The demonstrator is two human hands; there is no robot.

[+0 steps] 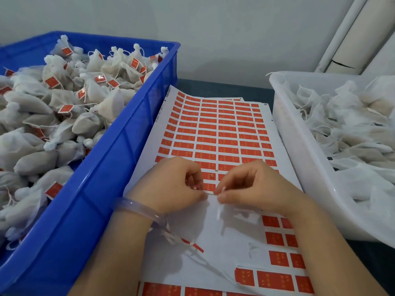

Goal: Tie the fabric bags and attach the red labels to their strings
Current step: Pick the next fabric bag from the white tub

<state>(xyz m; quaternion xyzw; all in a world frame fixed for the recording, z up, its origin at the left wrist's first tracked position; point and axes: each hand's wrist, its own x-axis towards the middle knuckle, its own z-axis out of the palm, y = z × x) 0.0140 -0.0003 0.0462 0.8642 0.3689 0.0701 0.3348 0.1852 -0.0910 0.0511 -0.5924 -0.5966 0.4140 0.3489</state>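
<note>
Left hand and right hand meeting over the near part of the label sheet, thumb and forefinger of each clamped on opposite ends of a small pale strip, other fingers curled under. Probably peeled from the sheet and held taut for folding round a string; white tail hanging below the right fingers, string or backing not discernible. No bag in either hand. Supplies set for short reaches: untied bags in the white bin at right, tied, labelled bags in the blue crate at left.
</note>
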